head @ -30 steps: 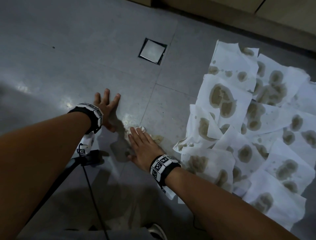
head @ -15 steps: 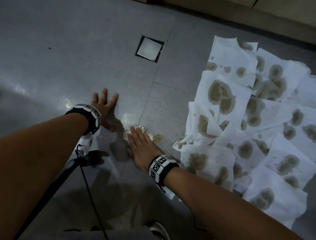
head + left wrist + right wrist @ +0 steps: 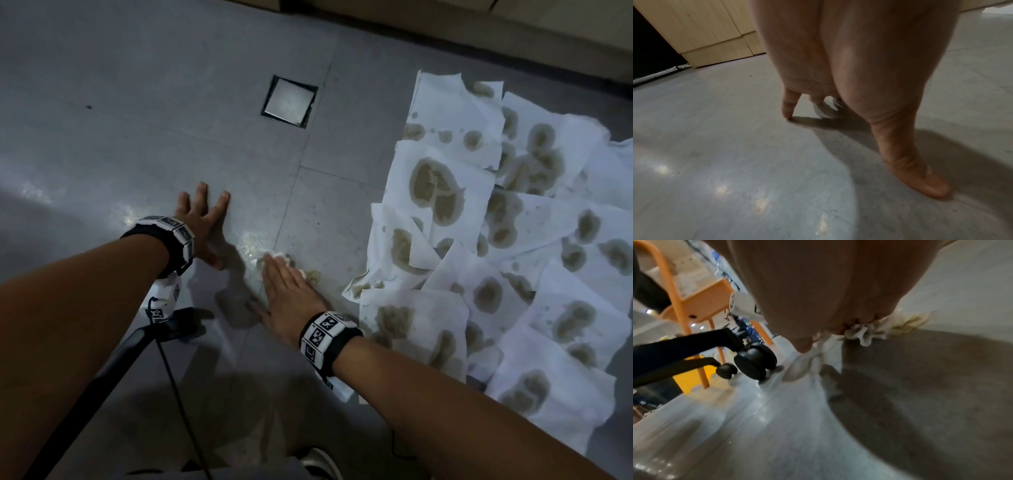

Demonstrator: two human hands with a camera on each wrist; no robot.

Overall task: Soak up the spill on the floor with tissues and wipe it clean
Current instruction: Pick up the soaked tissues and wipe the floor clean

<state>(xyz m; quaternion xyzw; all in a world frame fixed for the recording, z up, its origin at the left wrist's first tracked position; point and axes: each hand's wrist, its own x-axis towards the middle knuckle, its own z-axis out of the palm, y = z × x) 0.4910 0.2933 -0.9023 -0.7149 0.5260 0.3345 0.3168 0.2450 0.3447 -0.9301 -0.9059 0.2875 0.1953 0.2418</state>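
My right hand [image 3: 286,291] lies flat with straight fingers on a crumpled, stained tissue wad [image 3: 310,274], pressing it onto the grey floor near a tile joint. In the right wrist view the wad [image 3: 869,334] bulges out from under the palm. A wet, shiny smear [image 3: 251,245] shows just beyond the fingertips. My left hand [image 3: 205,222] is spread flat on the bare floor to the left, holding nothing; the left wrist view shows its fingers [image 3: 787,107] touching the tiles. Several white tissues [image 3: 479,257] with brown soaked patches cover the floor to the right.
A square metal floor drain [image 3: 289,101] lies ahead. A black chair leg with castors [image 3: 754,365] and a cable [image 3: 171,373] sit by my left forearm. A wooden cabinet base [image 3: 445,20] runs along the far edge. My shoe [image 3: 322,462] is below.
The right hand and wad have barely shifted on the floor. The left hand stays planted. The head view has tilted slightly.
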